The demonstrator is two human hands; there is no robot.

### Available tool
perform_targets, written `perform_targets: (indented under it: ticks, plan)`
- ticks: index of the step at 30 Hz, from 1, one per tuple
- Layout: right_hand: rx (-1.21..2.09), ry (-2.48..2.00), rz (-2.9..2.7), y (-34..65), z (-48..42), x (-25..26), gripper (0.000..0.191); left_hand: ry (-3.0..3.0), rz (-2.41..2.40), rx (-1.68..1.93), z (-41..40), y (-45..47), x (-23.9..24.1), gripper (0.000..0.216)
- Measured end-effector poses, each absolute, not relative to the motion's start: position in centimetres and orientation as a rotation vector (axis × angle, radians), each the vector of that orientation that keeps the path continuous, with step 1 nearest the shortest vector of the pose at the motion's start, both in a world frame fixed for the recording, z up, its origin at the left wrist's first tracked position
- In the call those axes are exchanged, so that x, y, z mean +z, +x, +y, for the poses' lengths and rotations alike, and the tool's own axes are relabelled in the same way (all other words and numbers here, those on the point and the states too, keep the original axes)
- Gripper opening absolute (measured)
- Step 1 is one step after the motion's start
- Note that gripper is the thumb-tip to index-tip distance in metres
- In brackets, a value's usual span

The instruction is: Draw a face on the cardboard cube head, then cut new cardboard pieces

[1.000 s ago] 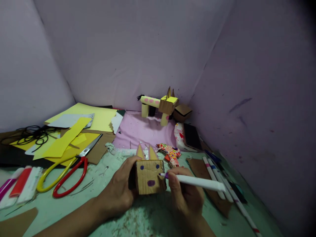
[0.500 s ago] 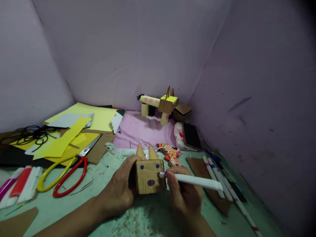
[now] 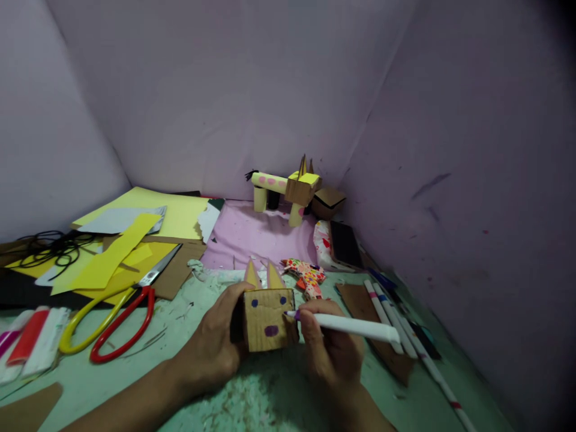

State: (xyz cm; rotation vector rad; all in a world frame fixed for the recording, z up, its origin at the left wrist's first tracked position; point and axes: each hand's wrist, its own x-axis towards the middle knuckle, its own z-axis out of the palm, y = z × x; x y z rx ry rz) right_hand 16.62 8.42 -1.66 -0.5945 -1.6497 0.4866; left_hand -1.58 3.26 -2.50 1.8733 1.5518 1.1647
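My left hand (image 3: 215, 348) is closed round the left side of a small cardboard box head (image 3: 266, 318) with two pointed ears, two purple dot eyes and a purple oval mouth. My right hand (image 3: 330, 351) grips a white marker (image 3: 346, 326) with a purple tip. The tip touches the right part of the box's face, just below the right eye. The box rests on the green table (image 3: 180, 336).
Red and yellow scissors (image 3: 108, 318) lie left, beside yellow paper and cardboard sheets (image 3: 135, 240). A finished cardboard animal (image 3: 288, 189) stands at the back on pink cloth. More markers (image 3: 396, 318), a patterned paper scrap (image 3: 308, 276) and a phone (image 3: 344, 243) lie right.
The marker tip has crept left onto the box's face, near the right eye. The view has shifted slightly; the left hand keeps its hold on the box.
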Motion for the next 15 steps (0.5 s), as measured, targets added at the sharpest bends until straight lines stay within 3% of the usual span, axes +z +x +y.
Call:
perform_targets:
  ticks: [6,15]
  plan:
    - [0.415,-0.578,-1.659,16.69,8.63,-1.67,0.01,1.823,1.742,1.187,3.16,-0.99,-2.16,0.04]
    - [0.493,-0.602,-1.617,16.64,8.22,-1.9,0.007,1.788,1.84,1.139,3.14,-0.84,-2.13,0.044]
